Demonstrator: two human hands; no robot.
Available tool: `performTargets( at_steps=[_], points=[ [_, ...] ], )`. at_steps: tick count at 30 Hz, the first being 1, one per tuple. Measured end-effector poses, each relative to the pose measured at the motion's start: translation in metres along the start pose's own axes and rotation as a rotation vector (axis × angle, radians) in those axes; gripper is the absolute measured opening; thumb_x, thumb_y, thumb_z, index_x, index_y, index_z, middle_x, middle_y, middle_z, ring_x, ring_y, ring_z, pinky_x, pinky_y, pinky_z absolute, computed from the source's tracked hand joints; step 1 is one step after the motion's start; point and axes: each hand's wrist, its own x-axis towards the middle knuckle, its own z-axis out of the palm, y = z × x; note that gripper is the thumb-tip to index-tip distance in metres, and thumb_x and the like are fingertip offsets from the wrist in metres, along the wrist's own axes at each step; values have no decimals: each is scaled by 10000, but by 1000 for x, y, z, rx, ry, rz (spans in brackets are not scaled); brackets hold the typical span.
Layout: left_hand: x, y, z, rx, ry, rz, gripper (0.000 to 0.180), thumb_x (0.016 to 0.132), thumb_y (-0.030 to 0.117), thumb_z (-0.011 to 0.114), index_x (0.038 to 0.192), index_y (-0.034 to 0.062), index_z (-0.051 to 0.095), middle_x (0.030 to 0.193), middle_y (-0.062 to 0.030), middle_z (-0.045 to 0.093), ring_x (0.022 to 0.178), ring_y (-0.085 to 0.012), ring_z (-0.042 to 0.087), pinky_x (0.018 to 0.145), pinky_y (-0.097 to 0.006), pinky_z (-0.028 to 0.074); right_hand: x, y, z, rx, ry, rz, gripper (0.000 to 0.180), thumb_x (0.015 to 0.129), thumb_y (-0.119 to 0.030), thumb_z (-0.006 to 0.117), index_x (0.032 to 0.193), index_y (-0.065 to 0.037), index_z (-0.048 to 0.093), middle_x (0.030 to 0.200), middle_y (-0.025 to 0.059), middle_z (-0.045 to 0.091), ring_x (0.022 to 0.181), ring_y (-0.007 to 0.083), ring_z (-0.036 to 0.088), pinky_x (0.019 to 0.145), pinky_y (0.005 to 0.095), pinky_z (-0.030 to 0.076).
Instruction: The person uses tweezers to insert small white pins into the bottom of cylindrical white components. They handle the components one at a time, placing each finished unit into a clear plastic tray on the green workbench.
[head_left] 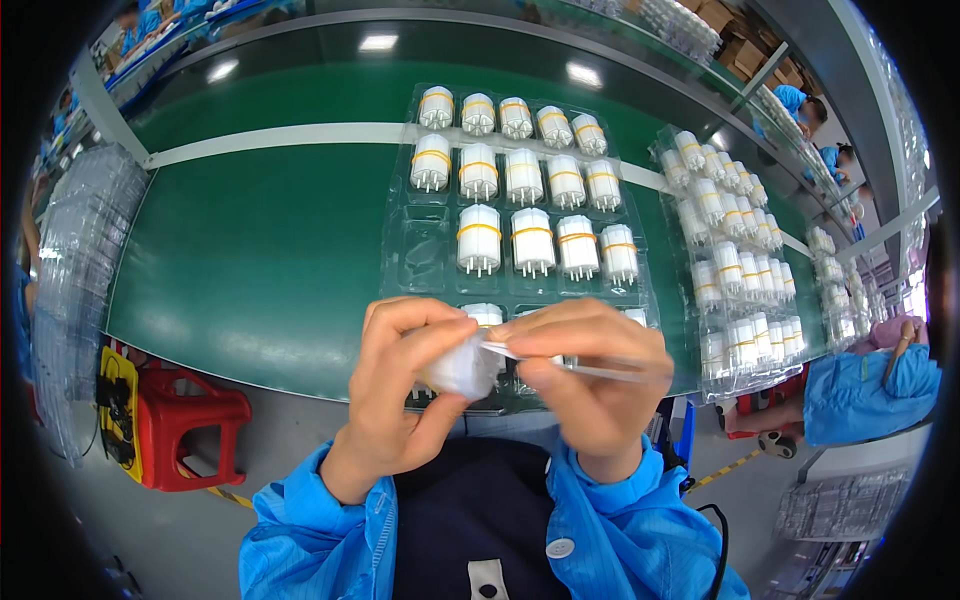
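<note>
My left hand is closed around a white rounded plug-like piece, blurred by motion, in front of my chest. Against its right side, my right hand pinches a thin pale stick-like tool, also smeared, so its exact kind is unclear. Just beyond both hands lies a clear plastic tray with rows of white plug-like units. Most of these have a yellow band around the middle and metal pins pointing toward me. One left-hand pocket shows bare plastic. My hands cover part of the nearest row.
The green conveyor-like table runs across under the tray. More filled trays stand to the right, and stacked clear trays at the left. A red stool stands below the table edge. A co-worker in a blue sleeve sits at right.
</note>
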Motion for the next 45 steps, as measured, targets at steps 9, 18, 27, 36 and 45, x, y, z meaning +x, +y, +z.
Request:
performTargets(
  at_steps=[9,18,27,36,45],
  points=[
    [-8,-3,15,-194,126,-111,721,737,-55,724,1366,-10,375,1185,-235,569,1080,-348,582,937,-428,466,-21,5,14,239,156,59,195,841,-44,703,1012,47,686,977,209,716,919,287,689,811,362,556],
    [-5,3,4,25,-62,-62,560,796,-103,600,1333,-58,449,1273,-191,401,1118,-266,530,961,-353,458,-24,7,15,286,192,49,180,834,-6,686,1000,62,673,959,193,722,915,260,692,805,345,555],
    [-4,0,4,-93,-30,-118,593,708,-63,672,1275,-57,500,1212,-183,485,1124,-267,514,955,-359,441,-19,15,-1,292,371,-119,269,922,-176,640,1030,69,613,966,239,688,811,276,696,751,346,578],
    [25,7,-4,67,24,-168,565,723,-2,738,1246,-50,529,1176,-155,583,1082,-230,582,936,-348,467,-57,51,-84,-19,741,2,288,974,-187,570,1054,90,579,969,242,665,820,268,695,735,346,600],
    [80,-54,-21,107,-102,-194,482,761,-27,731,1182,13,500,1109,-137,649,992,-218,658,882,-337,499,-82,69,-97,52,825,45,236,970,-135,546,1033,89,589,940,237,664,809,272,694,720,346,601]
  ],
)
